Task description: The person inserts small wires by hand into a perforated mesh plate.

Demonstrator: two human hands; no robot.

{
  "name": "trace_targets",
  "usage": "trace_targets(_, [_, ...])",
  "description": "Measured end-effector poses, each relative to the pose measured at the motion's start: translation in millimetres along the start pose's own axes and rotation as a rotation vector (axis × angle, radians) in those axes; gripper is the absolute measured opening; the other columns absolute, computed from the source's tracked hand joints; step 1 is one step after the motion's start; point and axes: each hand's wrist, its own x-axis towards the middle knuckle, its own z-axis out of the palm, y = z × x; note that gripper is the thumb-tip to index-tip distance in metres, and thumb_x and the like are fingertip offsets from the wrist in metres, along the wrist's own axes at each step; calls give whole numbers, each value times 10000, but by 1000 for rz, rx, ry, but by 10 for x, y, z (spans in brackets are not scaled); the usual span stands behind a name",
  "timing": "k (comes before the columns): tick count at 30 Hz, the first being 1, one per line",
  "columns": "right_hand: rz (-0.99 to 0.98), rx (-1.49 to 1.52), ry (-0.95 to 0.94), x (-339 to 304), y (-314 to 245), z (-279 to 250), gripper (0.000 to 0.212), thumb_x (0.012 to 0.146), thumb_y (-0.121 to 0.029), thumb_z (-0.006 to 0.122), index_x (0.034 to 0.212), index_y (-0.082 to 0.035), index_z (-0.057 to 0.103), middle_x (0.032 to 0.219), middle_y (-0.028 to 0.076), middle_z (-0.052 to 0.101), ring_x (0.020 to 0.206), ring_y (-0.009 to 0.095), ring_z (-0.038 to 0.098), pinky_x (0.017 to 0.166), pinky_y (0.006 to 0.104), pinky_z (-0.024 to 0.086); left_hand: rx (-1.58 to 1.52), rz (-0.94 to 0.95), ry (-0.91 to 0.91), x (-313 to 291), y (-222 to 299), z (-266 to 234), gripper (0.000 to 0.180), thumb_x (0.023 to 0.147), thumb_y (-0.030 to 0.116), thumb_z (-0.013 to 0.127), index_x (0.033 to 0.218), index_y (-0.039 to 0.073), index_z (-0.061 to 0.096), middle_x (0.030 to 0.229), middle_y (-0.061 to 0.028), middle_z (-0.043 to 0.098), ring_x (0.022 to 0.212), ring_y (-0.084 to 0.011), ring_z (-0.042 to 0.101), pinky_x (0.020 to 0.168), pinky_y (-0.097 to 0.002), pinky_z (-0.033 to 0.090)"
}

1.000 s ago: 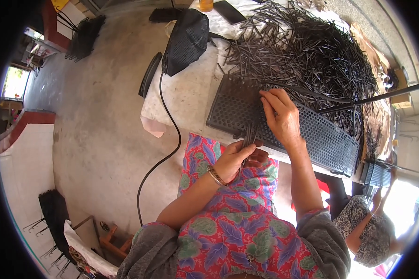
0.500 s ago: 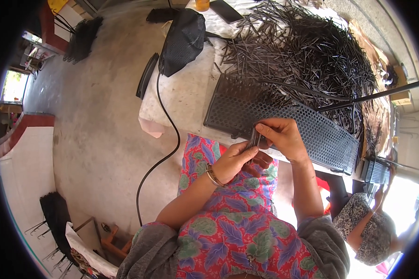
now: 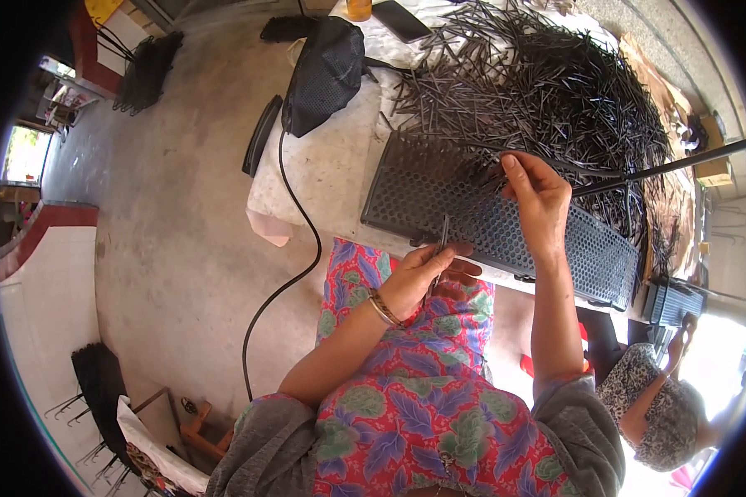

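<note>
Strips [image 3: 445,232] are clamped in the left hand [image 3: 419,277] alone, the right hand [image 3: 540,203] having moved from them to the perforated tray [image 3: 584,258] beyond; whether it grips one cannot be told.

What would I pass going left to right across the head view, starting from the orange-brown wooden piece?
Orange-brown wooden piece, curved black piece, black bag, left hand holding thin dark strips, right hand, co-worker in a patterned top.
</note>
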Motion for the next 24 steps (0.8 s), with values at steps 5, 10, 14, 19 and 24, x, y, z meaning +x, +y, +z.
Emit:
trace_targets(5, [-86, -67, 2, 122, 155, 43, 220, 878, -162, 640, 989, 26, 659, 764, 34, 650, 642, 75, 570, 592, 208, 467, -8, -3, 9, 4, -64, -18, 390, 982, 280, 430, 1226, -14, 504, 1072, -151, 634, 981, -229, 623, 756, -354, 543])
trace_targets(10, [-174, -123, -36, 125, 163, 41, 192, 879, -129, 629, 997, 20, 654, 819, 48, 663, 690, 88, 607, 618, 222, 484, -26, 4, 32, 0, -85, -43, 383, 976, 267, 444, 1206, -30, 516, 1050, -154, 640, 952, -225, 633, 748, -350, 547])
trace_targets(14, [-226, -94, -79, 110, 170, 37, 172, 882, -100, 615, 999, 23, 646, 862, 62, 656, 707, 100, 616, 637, 228, 488, -71, -16, 57, 10, -89, -51, 355, 969, 225, 443, 1186, -45, 522, 1041, -176, 640, 916, -239, 646, 735, -341, 552])
trace_targets(19, [-295, -109, -131, 106, 207, 8, 158, 882, -87, 609, 995, 19, 640, 856, 62, 648, 703, 108, 617, 644, 229, 487, -137, -7, 99, -13, -108, -92, 306, 962, 185, 433, 1142, -38, 538, 1025, -190, 643, 893, -250, 652, 713, -342, 559])
trace_targets(24, [-276, -97, -67, 94, 240, 22, 145, 890, -91, 596, 983, 12, 640, 838, 64, 641, 696, 113, 617, 637, 230, 485, -100, -18, 92, -21, -74, -95, 300, 967, 191, 421, 1146, -22, 533, 1018, -183, 647, 885, -243, 654, 694, -355, 571])
